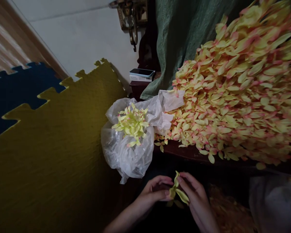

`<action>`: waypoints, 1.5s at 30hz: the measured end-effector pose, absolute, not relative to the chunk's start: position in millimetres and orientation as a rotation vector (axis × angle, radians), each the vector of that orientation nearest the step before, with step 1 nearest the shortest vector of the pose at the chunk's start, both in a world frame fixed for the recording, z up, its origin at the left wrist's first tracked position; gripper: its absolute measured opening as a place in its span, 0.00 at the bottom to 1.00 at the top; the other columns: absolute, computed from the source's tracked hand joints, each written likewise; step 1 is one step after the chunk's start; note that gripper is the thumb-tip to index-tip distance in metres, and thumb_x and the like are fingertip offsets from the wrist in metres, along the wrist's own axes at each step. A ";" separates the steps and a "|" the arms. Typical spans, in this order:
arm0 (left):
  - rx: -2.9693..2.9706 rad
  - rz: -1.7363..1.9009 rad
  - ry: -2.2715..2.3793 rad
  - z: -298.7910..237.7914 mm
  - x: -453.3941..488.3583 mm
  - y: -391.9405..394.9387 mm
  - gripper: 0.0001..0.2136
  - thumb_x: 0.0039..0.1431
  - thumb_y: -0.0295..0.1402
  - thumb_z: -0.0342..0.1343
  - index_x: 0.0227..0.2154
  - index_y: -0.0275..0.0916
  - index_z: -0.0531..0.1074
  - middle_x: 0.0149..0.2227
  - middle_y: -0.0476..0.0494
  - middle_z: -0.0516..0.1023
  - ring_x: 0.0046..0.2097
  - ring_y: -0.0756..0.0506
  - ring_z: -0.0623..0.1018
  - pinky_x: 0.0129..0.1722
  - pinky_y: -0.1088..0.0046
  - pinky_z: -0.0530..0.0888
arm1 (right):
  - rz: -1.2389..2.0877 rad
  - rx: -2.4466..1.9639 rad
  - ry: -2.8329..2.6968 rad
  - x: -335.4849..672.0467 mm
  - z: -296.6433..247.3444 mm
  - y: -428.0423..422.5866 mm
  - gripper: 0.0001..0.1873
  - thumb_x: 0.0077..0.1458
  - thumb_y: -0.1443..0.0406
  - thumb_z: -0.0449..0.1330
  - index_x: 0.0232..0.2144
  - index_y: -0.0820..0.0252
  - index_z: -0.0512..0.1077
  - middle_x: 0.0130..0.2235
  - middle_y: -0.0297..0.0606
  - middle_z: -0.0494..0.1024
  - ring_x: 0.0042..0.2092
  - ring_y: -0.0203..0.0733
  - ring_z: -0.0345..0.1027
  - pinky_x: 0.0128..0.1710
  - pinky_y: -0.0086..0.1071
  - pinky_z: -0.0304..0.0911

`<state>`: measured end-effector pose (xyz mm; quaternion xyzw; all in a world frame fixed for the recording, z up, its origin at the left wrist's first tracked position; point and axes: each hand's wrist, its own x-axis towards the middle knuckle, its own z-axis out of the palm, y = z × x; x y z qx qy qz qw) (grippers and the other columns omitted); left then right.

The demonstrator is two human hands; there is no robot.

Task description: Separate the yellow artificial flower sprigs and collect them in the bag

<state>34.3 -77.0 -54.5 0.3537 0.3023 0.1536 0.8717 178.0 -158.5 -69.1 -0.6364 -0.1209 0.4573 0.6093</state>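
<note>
Low in the head view, my left hand pinches a yellow-green artificial flower petal piece between thumb and fingers. My right hand grips the same piece from the other side, its fingers at the upper petal. The narrow petals spread out between both hands; how the piece is joined is too dark to make out. Beyond my hands, a clear plastic bag holds a bunch of similar yellow petals with pink tips. A large heap of yellow and pink petals rises at the right.
The heap lies on a dark wooden surface, some petals overhanging its edge. A yellow foam mat and a blue one stand at the left. A phone rests on a white box. Green cloth hangs behind.
</note>
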 end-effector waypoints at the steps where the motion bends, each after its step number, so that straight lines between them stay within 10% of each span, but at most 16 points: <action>1: 0.717 0.341 0.614 -54.5 31.1 -79.0 0.22 0.42 0.42 0.71 0.41 0.39 0.78 0.41 0.42 0.77 0.44 0.44 0.76 0.45 0.67 0.72 | 1.017 -1.470 -0.237 176.0 -68.1 -158.0 0.21 0.41 0.50 0.70 0.33 0.58 0.76 0.31 0.36 0.79 0.32 0.40 0.72 0.30 0.26 0.67; 19: 1.356 0.801 1.015 -61.2 37.0 -90.4 0.19 0.62 0.46 0.52 0.39 0.33 0.76 0.26 0.44 0.78 0.27 0.47 0.75 0.27 0.76 0.71 | 0.946 -1.387 -0.137 134.5 -74.3 -169.8 0.18 0.42 0.54 0.72 0.31 0.60 0.75 0.32 0.38 0.81 0.34 0.43 0.76 0.37 0.34 0.74; 28: 1.601 0.850 0.824 -59.0 33.3 -75.8 0.20 0.64 0.42 0.51 0.22 0.37 0.78 0.21 0.46 0.78 0.27 0.45 0.80 0.54 0.61 0.72 | 0.961 -1.430 -0.198 132.7 -73.2 -173.4 0.18 0.42 0.53 0.71 0.29 0.60 0.75 0.29 0.38 0.80 0.31 0.43 0.76 0.35 0.35 0.75; 34: 1.728 0.846 0.832 -64.0 31.1 -74.0 0.17 0.64 0.39 0.51 0.26 0.39 0.81 0.22 0.41 0.79 0.26 0.43 0.79 0.37 0.65 0.77 | 0.753 -1.527 -0.213 118.5 -64.2 -171.6 0.18 0.43 0.52 0.70 0.27 0.59 0.74 0.29 0.38 0.79 0.30 0.43 0.75 0.33 0.32 0.73; 40: 1.425 0.662 0.700 -44.3 31.2 -76.4 0.13 0.60 0.40 0.57 0.40 0.40 0.81 0.43 0.36 0.82 0.48 0.38 0.79 0.48 0.64 0.74 | 0.924 -1.385 -0.047 144.3 -57.3 -166.1 0.20 0.37 0.53 0.73 0.28 0.59 0.75 0.28 0.36 0.80 0.30 0.43 0.76 0.29 0.31 0.72; 45: 1.142 0.549 0.669 -45.0 31.8 -74.5 0.16 0.53 0.42 0.64 0.42 0.39 0.81 0.45 0.36 0.81 0.47 0.38 0.78 0.49 0.62 0.73 | 1.100 -1.342 -0.066 157.1 -53.3 -160.1 0.21 0.37 0.53 0.73 0.30 0.61 0.76 0.31 0.40 0.80 0.33 0.47 0.76 0.22 0.28 0.67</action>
